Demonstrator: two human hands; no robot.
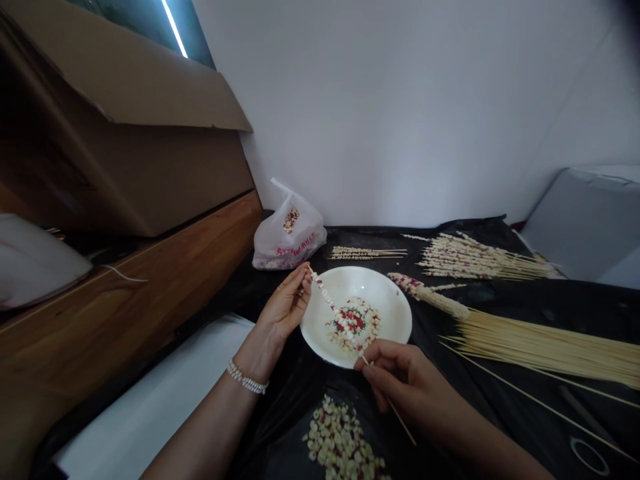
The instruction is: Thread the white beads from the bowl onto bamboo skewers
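A thin bamboo skewer [350, 333] slants across a white bowl [385, 303] holding small white, red and green pieces [353, 325]. My left hand [286, 307], with a pearl bracelet on its wrist, pinches the skewer's far tip, where several pale pieces are threaded. My right hand [400, 380] is closed round the skewer's lower part, just in front of the bowl's near rim. The blunt end sticks out behind that hand.
A loose heap of pale pieces [343, 443] lies on the black sheet [500, 400] in front. Bare skewers [545, 347] lie right; filled skewers [475, 257] lie at the back. A white plastic bag [289, 233] sits back left. Cardboard box and wooden ledge rise left.
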